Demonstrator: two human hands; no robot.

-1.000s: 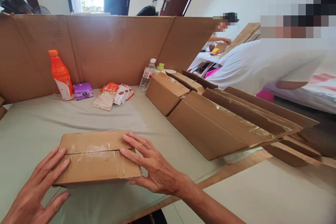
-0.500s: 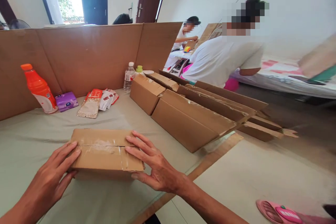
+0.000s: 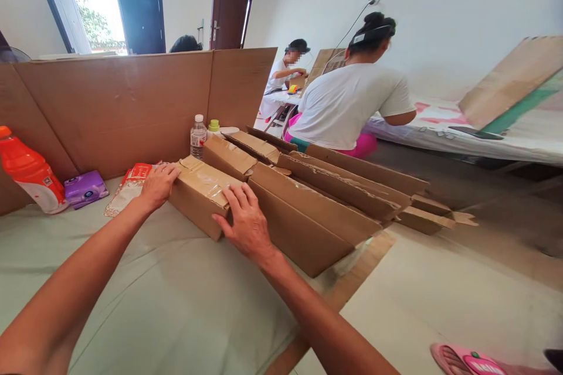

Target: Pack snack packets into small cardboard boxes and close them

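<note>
A closed cardboard box with clear tape across its top stands on the cloth-covered table, held between my two hands. My left hand grips its far left end, the fingertips over the top edge. At the near right end my right hand is closed on the box, fingers on top and thumb on the front side. Close against its right side stand more cardboard boxes, one long box and one shorter box. The undersides of my fingers are hidden.
An orange bottle, a purple tissue pack and red packets lie left. A water bottle stands behind the boxes, before a cardboard screen. A person in a white shirt sits beyond; a pink slipper shows lower right.
Both hands have carried the box forward across the table, up beside the other boxes, and turned it. The view has swung slightly right.
</note>
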